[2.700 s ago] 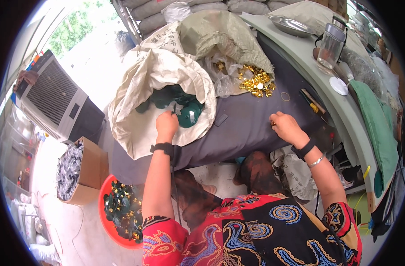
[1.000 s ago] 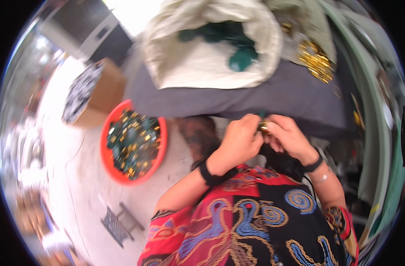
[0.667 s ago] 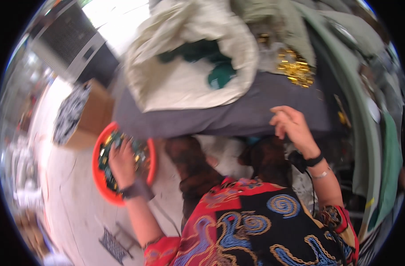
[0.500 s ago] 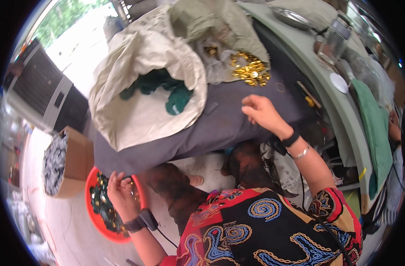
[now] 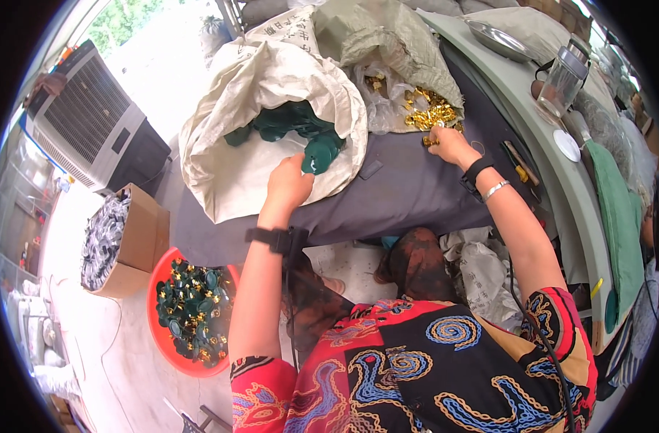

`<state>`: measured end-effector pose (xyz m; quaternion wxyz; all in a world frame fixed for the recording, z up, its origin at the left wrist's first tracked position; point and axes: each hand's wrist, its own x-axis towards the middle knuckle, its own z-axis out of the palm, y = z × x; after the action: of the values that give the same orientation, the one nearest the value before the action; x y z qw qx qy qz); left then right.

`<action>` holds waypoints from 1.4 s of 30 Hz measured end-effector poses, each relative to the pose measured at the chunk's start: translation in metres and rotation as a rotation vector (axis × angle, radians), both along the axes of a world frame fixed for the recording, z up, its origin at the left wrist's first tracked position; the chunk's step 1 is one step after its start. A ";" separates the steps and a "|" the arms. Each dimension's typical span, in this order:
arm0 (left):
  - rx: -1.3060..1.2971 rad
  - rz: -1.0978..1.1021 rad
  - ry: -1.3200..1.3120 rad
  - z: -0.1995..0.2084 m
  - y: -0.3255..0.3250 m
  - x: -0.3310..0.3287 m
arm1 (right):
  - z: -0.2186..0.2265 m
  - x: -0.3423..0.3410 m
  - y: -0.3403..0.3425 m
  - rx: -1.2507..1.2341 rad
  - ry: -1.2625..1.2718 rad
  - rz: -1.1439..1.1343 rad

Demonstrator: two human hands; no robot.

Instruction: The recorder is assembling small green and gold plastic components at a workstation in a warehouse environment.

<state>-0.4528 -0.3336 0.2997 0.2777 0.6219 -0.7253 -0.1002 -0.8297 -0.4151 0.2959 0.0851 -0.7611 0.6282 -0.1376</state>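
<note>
My left hand (image 5: 290, 184) reaches into the mouth of a white cloth sack (image 5: 232, 177). Its fingers are closed on the edge of a dark green disc (image 5: 324, 153), and more green discs (image 5: 279, 119) lie deeper in the sack. To the right, my right hand (image 5: 452, 146) pinches a small shiny gold piece (image 5: 430, 141) at the front of a heap of gold pieces (image 5: 432, 112). That heap spills out of an olive woven sack (image 5: 405, 47) with clear plastic inside. Both sacks rest on a table with a dark cloth (image 5: 409, 177).
A red-orange basin (image 5: 156, 328) on the floor holds green pieces with gold tops. Beside it stands a cardboard box (image 5: 138, 242) of grey pieces, with an air cooler (image 5: 91, 115) behind. A ledge on the right bears a clear jar (image 5: 560, 83); tools (image 5: 521, 162) lie near it.
My left hand has gone from above the basin up to the white sack and taken a green disc. My right hand has moved forward to the gold heap and closed on a piece.
</note>
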 end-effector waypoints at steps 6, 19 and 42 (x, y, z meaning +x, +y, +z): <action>0.223 0.124 -0.174 0.000 -0.041 -0.023 | -0.001 0.007 0.032 -0.127 0.159 0.123; 0.247 0.198 0.738 -0.023 -0.019 -0.001 | -0.020 -0.014 0.044 -0.106 -0.037 0.097; 0.291 -0.166 0.769 -0.001 0.136 -0.106 | 0.006 0.100 0.190 -0.227 -0.575 0.703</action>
<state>-0.5586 -0.1979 0.2984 0.4287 0.5112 -0.5947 -0.4486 -0.7301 -0.2248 0.3016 0.2131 -0.8633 0.2642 -0.3735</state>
